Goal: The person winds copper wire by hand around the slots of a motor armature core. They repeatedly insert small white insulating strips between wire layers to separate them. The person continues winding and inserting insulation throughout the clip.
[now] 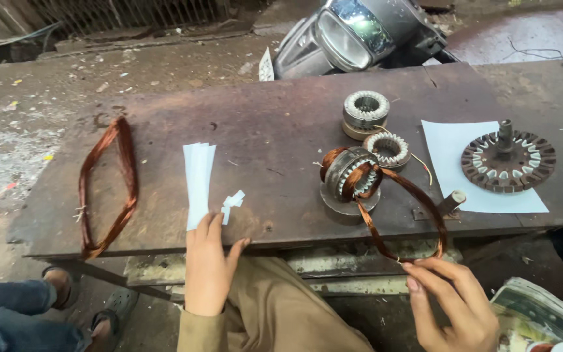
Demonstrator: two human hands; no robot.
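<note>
Head view of a worn metal counter (275, 137). The left hand (208, 264) lies flat at the counter's near edge, fingers spread loosely, grip wide and holding nothing; its fingertips touch the lower end of a stack of white paper strips (198, 182), with a small folded paper piece (232, 202) just beside them. The right hand (454, 303), past the near edge, pinches the lower end of a copper wire loop (402, 208) between thumb and forefinger. The loop's far end is threaded through the slots of a round motor core (352, 179) standing near the counter's middle. Two more ring-shaped cores (366, 112) (387, 148) stand behind it. Toward the right edge, a slotted rotor with shaft (508, 160) rests on a white paper sheet (451, 163). A separate copper wire coil (107, 186) lies near the left edge.
</note>
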